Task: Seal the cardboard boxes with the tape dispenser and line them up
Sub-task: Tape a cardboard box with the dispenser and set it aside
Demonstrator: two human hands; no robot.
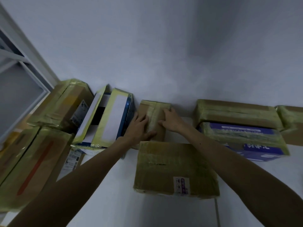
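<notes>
Small cardboard box [144, 110] sits against wall [147, 46], long axis running from wall toward the person, yellowish tape seam [151, 118] along same axis. Left hand [139, 126] flat on its left half, fingers straight, thumb across seam. Right hand [170, 120] flat on its right half, fingers spread toward wall. Larger taped box [175, 169] just in front of it. Open-flapped blue-white box [106, 118] just left. Blue printed box [242, 140] well right, brown taped box [236, 112] behind that.
</notes>
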